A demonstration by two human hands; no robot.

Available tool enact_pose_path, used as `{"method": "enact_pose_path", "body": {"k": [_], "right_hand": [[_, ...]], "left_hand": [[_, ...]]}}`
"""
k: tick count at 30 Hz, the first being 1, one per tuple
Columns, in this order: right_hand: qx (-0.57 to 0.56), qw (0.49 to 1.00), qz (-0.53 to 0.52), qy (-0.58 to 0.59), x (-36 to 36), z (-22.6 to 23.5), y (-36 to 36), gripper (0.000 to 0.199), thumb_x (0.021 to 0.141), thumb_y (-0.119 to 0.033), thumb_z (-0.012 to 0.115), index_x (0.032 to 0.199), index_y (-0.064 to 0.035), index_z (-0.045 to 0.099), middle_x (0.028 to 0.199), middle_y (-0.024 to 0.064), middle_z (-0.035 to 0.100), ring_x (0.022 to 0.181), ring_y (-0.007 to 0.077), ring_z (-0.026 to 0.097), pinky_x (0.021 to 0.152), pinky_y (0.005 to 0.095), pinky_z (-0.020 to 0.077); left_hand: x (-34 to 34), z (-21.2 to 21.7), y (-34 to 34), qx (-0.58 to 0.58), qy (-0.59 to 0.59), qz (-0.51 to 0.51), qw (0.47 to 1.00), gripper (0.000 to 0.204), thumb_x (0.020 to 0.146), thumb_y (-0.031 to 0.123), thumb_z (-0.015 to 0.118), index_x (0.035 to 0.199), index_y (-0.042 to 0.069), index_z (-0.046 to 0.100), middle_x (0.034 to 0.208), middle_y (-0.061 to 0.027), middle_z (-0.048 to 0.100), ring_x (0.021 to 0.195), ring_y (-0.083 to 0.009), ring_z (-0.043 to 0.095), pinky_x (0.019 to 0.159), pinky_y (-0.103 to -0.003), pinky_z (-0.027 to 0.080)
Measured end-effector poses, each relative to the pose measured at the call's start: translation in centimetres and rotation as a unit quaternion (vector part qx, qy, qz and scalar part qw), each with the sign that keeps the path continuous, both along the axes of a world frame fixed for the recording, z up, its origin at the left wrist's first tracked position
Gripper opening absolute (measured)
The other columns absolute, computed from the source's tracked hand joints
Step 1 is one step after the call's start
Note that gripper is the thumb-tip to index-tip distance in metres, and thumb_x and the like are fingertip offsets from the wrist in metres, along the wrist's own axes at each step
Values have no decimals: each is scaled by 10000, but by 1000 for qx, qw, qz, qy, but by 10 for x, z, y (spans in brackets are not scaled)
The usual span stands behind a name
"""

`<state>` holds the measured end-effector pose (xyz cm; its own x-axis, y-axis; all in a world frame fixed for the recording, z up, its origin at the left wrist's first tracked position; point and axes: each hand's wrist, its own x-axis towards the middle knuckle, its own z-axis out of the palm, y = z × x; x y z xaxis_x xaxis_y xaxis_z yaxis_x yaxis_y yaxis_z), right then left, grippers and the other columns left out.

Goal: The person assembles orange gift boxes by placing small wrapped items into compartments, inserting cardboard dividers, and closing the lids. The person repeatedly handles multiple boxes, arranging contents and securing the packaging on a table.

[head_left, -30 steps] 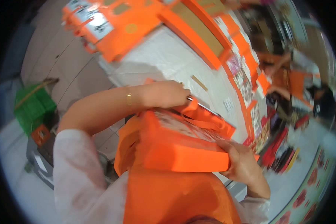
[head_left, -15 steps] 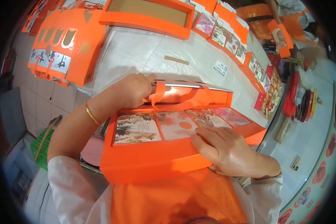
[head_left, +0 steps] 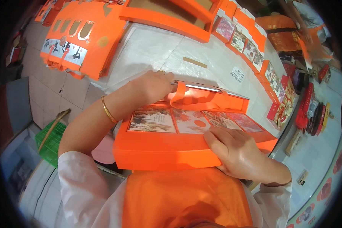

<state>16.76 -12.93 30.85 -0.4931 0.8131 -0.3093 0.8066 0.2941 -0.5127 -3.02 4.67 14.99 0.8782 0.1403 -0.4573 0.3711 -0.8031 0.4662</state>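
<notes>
Open white table is lying just beyond the left hand. Stack of flat orange cartons is blocking further left. Row of open boxes is walling off beyond the right hand. Orange box is filling the gap between both hands.

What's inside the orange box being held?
The orange box holds a row of four flat picture-printed packets. The right hand covers part of the middle ones; the orange ribbon handle lies above. Anything beneath is hidden.
</notes>
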Motion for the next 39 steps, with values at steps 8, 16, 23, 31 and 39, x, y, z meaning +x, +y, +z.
{"method": "enact_pose_path", "body": {"k": [8,16,23,31,39], "right_hand": [[-29,999,-29,-23,-10,-22,6,572,659,-87,748,1184,-13,535,916,133,590,832,309,638,756,461,518],[54,997,-7,-52,-11,-56,14,683,729,-253,797,1334,-94,523,1433,139,474,1361,318,414,1118,522,307],[150,988,-37,-5,-2,-108,14,724,789,-280,764,1450,-197,482,1560,92,369,1450,301,309,1184,539,211],[146,986,-63,53,-2,-115,-26,536,847,-180,657,1352,-45,539,1286,143,553,1219,316,514,1079,480,342],[214,963,-158,-46,-7,-104,-40,526,814,-205,720,1294,-49,573,1213,150,554,1098,336,526,973,459,410]], "left_hand": [[-2,-3,2,5,-41,-17,999,196,872,134,597,1028,90,705,1146,-128,581,1021,-308,633,872,-409,524],[-22,-9,17,-153,-149,53,976,410,798,155,737,1195,110,647,1278,-139,582,1100,-332,608,921,-405,518],[-38,-6,19,-242,-151,100,953,547,832,124,703,1360,164,564,1493,-166,452,1316,-344,484,1066,-405,423],[5,-5,-1,-43,-241,-46,969,327,811,72,646,1134,120,654,1533,-149,409,1301,-307,495,1060,-450,387],[42,-17,-10,-162,-275,85,944,263,909,201,655,1090,13,688,1377,-134,558,1118,-308,614,949,-382,483]]}}
